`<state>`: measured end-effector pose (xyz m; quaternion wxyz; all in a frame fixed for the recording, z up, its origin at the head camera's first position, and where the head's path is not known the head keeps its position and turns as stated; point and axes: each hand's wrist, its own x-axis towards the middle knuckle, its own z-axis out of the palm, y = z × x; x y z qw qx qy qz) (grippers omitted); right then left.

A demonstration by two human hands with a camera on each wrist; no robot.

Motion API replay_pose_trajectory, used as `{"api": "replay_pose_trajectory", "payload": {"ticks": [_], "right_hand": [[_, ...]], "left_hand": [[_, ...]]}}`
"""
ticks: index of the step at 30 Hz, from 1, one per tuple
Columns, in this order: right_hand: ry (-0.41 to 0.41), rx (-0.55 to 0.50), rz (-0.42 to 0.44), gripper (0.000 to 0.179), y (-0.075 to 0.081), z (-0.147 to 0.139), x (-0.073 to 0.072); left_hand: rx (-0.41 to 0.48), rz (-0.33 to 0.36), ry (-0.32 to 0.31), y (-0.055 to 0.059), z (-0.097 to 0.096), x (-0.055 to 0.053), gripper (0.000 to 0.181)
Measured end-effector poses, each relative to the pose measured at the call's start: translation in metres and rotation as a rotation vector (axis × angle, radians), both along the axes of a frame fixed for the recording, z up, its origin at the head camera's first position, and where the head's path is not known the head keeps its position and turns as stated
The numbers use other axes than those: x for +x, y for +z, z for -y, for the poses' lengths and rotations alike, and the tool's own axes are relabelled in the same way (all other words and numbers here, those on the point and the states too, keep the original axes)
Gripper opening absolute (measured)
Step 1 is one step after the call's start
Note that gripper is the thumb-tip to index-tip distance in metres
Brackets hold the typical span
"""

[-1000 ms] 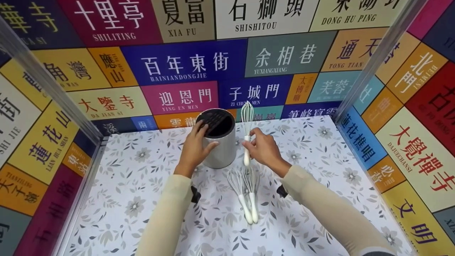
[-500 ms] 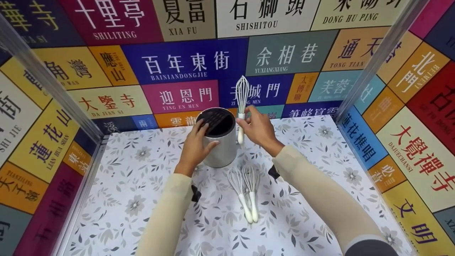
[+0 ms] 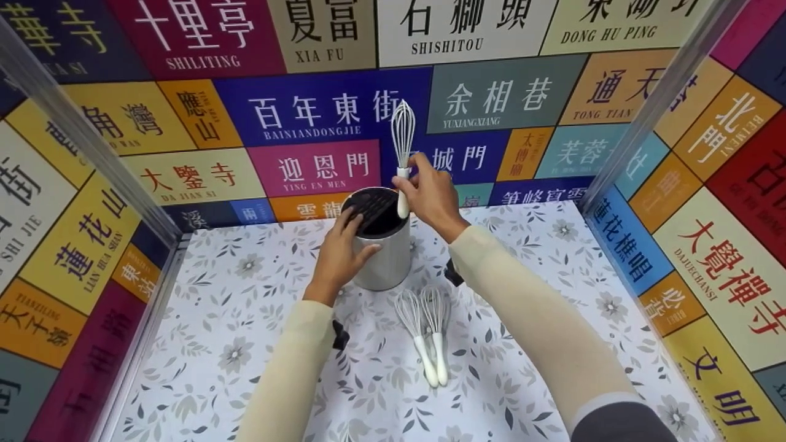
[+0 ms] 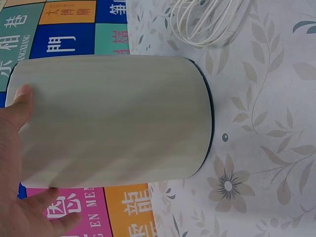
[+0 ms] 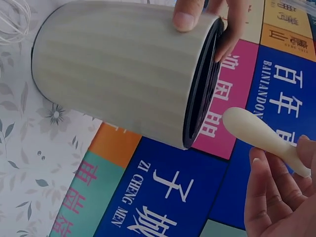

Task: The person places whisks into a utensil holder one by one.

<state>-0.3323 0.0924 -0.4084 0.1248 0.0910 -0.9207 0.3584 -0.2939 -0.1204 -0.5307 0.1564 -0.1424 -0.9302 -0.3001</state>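
Note:
A light grey cylindrical utensil holder with a black rim and a slotted black insert stands upright on the table. My left hand holds it at the upper left, thumb on the side wall and fingers at the rim. My right hand pinches a small whisk, wires up. The lower end of its white handle points down over the right part of the holder's opening, just outside the rim in the right wrist view. Two similar whisks, a left one and a right one, lie side by side in front.
The table has a white cover with grey flowers and leaves. Behind it rises a wall of coloured sign panels, close behind the holder. Side panels and clear corner strips bound the space.
My right hand has raised the whisk and carried it leftward, from beside the holder to over its opening. The left hand, the holder and the two lying whisks have stayed in place.

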Motion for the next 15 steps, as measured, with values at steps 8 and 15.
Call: {"api": "replay_pose_trajectory", "payload": {"ticks": [8,15], "right_hand": [[-0.032,-0.001,-0.011,0.035,-0.007,0.005,-0.013],[-0.021,-0.011,-0.060,0.032,-0.025,0.011,-0.018]], "left_hand": [[-0.009,0.028,0.006,0.002,0.000,0.001,0.079],[-0.007,0.038,0.007,0.002,0.000,0.001,0.079]]}}
